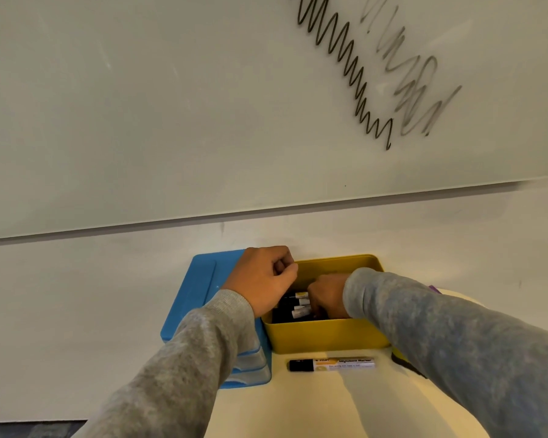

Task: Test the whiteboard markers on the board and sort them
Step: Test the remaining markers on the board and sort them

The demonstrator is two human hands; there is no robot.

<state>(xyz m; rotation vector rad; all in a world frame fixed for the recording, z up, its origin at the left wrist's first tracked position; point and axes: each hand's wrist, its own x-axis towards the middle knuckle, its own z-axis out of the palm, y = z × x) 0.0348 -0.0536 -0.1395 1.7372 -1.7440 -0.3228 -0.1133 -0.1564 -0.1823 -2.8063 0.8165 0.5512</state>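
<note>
The left hand [261, 279] is held curled at the left rim of the yellow box [326, 338]; whether anything is pinched cannot be told. The right hand [328, 295] is lowered into the box among the markers [299, 306], its fingers hidden. One capped marker [331, 364] is laid on the table [314, 406] just in front of the box, below the scribbled whiteboard [171, 105].
</note>
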